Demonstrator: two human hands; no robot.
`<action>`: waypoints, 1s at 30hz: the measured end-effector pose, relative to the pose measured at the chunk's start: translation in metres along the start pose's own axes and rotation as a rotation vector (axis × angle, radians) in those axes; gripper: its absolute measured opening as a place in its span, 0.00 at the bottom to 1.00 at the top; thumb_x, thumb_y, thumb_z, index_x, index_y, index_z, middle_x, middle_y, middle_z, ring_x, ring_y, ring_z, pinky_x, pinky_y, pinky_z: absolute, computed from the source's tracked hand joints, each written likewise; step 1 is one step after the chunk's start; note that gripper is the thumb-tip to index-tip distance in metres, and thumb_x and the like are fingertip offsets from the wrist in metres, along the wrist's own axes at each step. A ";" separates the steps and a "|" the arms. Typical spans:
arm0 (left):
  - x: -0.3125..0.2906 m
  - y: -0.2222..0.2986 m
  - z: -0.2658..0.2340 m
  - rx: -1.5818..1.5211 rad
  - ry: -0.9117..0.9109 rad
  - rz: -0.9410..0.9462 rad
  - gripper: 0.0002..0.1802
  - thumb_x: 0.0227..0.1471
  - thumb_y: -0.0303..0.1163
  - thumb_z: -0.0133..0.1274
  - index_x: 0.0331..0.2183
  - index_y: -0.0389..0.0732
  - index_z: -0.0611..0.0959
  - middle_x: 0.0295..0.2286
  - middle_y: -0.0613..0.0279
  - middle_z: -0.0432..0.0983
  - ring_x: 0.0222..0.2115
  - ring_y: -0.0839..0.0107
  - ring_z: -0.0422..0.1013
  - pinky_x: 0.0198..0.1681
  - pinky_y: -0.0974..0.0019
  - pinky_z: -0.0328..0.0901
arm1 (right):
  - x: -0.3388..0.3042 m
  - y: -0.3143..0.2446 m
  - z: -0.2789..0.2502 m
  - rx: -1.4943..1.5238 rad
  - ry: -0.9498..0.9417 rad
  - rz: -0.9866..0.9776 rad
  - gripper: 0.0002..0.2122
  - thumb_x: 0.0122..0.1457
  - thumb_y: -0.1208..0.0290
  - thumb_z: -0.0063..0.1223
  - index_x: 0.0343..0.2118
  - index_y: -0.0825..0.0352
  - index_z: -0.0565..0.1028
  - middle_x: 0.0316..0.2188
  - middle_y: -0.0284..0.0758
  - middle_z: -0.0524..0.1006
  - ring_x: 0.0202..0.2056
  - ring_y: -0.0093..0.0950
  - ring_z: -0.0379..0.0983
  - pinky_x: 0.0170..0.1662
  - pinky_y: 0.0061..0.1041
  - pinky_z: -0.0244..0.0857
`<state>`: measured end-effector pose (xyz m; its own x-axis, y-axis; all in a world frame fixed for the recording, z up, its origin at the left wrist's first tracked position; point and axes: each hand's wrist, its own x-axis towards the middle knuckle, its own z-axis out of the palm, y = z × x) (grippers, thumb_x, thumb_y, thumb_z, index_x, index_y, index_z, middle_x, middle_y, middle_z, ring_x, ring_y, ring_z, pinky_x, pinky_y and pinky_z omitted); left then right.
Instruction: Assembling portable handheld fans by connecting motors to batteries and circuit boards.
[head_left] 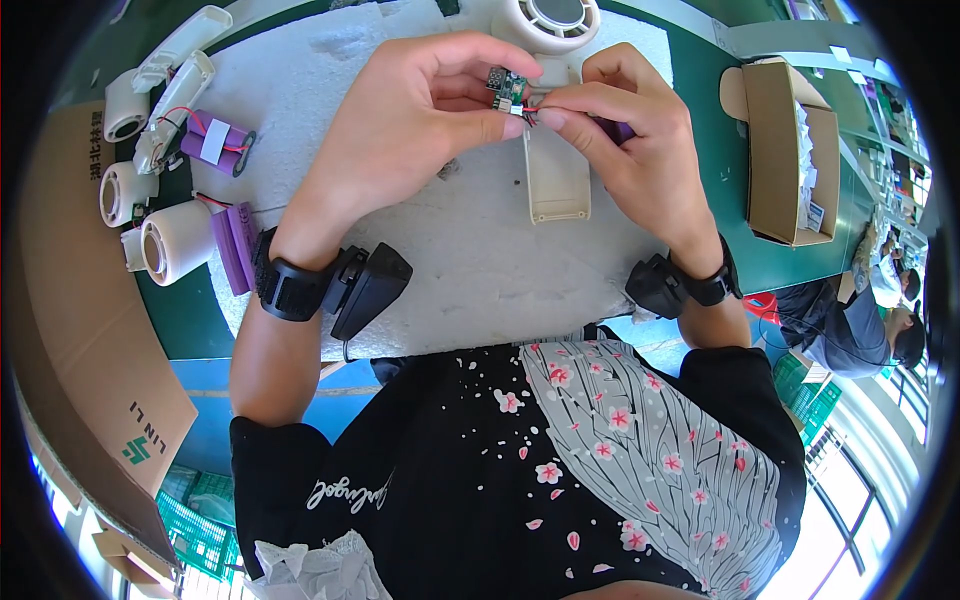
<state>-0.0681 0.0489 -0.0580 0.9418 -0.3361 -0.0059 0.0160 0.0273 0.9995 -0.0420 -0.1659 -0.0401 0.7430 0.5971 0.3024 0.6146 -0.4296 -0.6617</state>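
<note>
My left hand (pixel 410 125) pinches a small green circuit board (pixel 512 90) between thumb and fingers, above the foam-covered work surface. Close beside it, my right hand (pixel 640 125) grips thin red and black wires (pixel 531 113) at the board's white connector. Whether the plug is fully seated is too small to tell. Under the right palm shows a bit of a purple battery pack (pixel 618 130), mostly hidden by the fingers. Beneath both hands lies a cream plastic housing (pixel 558 185) with a long open handle. Its round fan-like head (pixel 553 20) points to the far edge.
At left stand several cream housings (pixel 178 243) and purple battery packs (pixel 218 143) with wires. A large cardboard box (pixel 95 300) borders the left side. An open carton (pixel 793 150) with white pieces sits at right. Another person (pixel 850 325) is farther off to the right.
</note>
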 end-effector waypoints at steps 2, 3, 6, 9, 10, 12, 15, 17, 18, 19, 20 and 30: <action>0.000 0.000 0.000 -0.007 -0.003 0.006 0.18 0.48 0.18 0.57 0.44 0.38 0.80 0.31 0.65 0.78 0.32 0.81 0.73 0.37 0.77 0.68 | 0.000 0.000 0.001 -0.006 0.003 0.018 0.05 0.53 0.75 0.62 0.33 0.68 0.81 0.29 0.31 0.68 0.27 0.21 0.64 0.28 0.19 0.59; 0.000 0.001 -0.001 -0.020 -0.011 0.000 0.18 0.48 0.18 0.57 0.44 0.38 0.80 0.31 0.65 0.78 0.33 0.80 0.73 0.37 0.76 0.68 | 0.000 0.000 0.002 -0.006 0.002 0.019 0.05 0.53 0.75 0.62 0.33 0.68 0.81 0.29 0.31 0.68 0.27 0.21 0.64 0.28 0.19 0.59; 0.000 0.001 -0.002 -0.044 -0.025 -0.010 0.18 0.48 0.18 0.57 0.44 0.38 0.79 0.32 0.64 0.78 0.33 0.79 0.74 0.38 0.75 0.69 | 0.000 -0.001 0.003 0.014 0.011 0.058 0.06 0.53 0.74 0.62 0.33 0.67 0.81 0.29 0.31 0.68 0.27 0.21 0.64 0.28 0.20 0.59; 0.001 -0.001 -0.004 0.021 -0.045 0.025 0.20 0.50 0.18 0.57 0.47 0.38 0.76 0.38 0.65 0.77 0.37 0.78 0.72 0.42 0.73 0.68 | 0.000 -0.001 0.002 0.004 0.016 0.051 0.06 0.53 0.74 0.62 0.33 0.68 0.81 0.28 0.31 0.68 0.27 0.21 0.64 0.28 0.20 0.59; 0.001 0.000 -0.004 0.021 -0.044 0.025 0.20 0.50 0.18 0.57 0.47 0.38 0.76 0.38 0.65 0.77 0.37 0.78 0.72 0.42 0.73 0.68 | 0.000 -0.001 0.002 -0.001 0.018 0.048 0.06 0.53 0.74 0.62 0.33 0.68 0.81 0.28 0.31 0.68 0.27 0.21 0.64 0.28 0.19 0.59; 0.001 0.002 -0.004 -0.012 -0.021 -0.008 0.20 0.50 0.18 0.57 0.47 0.38 0.76 0.37 0.64 0.77 0.37 0.78 0.73 0.43 0.73 0.68 | 0.000 0.000 0.002 -0.008 0.021 0.040 0.06 0.53 0.74 0.62 0.33 0.68 0.81 0.28 0.31 0.68 0.26 0.21 0.64 0.28 0.19 0.59; 0.001 0.002 -0.004 -0.018 -0.006 -0.024 0.19 0.50 0.18 0.57 0.46 0.38 0.76 0.37 0.64 0.78 0.38 0.77 0.73 0.44 0.72 0.68 | 0.000 0.000 0.002 -0.023 0.026 0.026 0.06 0.52 0.74 0.62 0.33 0.68 0.81 0.28 0.31 0.68 0.26 0.21 0.64 0.27 0.19 0.58; 0.002 0.002 -0.004 0.003 0.000 -0.021 0.18 0.50 0.18 0.57 0.45 0.37 0.76 0.37 0.63 0.78 0.38 0.76 0.74 0.45 0.72 0.68 | 0.000 -0.001 0.002 -0.038 0.031 0.015 0.06 0.52 0.75 0.62 0.32 0.68 0.81 0.27 0.31 0.69 0.25 0.21 0.64 0.27 0.19 0.58; 0.002 0.001 -0.004 0.002 0.000 -0.021 0.18 0.50 0.18 0.57 0.45 0.37 0.76 0.37 0.63 0.78 0.38 0.76 0.74 0.45 0.72 0.68 | 0.000 -0.001 0.002 -0.046 0.033 0.009 0.05 0.52 0.75 0.62 0.32 0.68 0.81 0.27 0.31 0.69 0.25 0.21 0.64 0.27 0.19 0.58; 0.002 0.001 -0.004 -0.001 0.001 -0.009 0.18 0.50 0.18 0.58 0.45 0.37 0.77 0.37 0.62 0.79 0.39 0.75 0.74 0.45 0.71 0.69 | 0.000 -0.001 0.002 -0.046 0.033 0.010 0.05 0.52 0.75 0.62 0.32 0.68 0.81 0.27 0.31 0.69 0.25 0.21 0.64 0.27 0.19 0.58; 0.001 0.000 -0.004 -0.004 0.003 0.003 0.18 0.50 0.18 0.58 0.44 0.36 0.77 0.37 0.61 0.79 0.39 0.75 0.75 0.45 0.71 0.69 | 0.000 0.000 0.002 -0.042 0.035 0.000 0.05 0.52 0.75 0.62 0.32 0.68 0.81 0.27 0.31 0.69 0.25 0.21 0.65 0.26 0.19 0.59; 0.001 -0.003 -0.001 -0.050 0.059 0.044 0.19 0.48 0.19 0.59 0.45 0.36 0.81 0.35 0.58 0.80 0.37 0.72 0.77 0.43 0.71 0.71 | 0.001 -0.003 0.001 -0.011 -0.007 -0.018 0.04 0.53 0.76 0.61 0.32 0.69 0.81 0.27 0.32 0.72 0.25 0.22 0.67 0.26 0.19 0.60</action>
<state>-0.0667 0.0489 -0.0614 0.9601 -0.2776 0.0349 -0.0106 0.0886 0.9960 -0.0434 -0.1628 -0.0382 0.7297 0.6098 0.3092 0.6308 -0.4260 -0.6486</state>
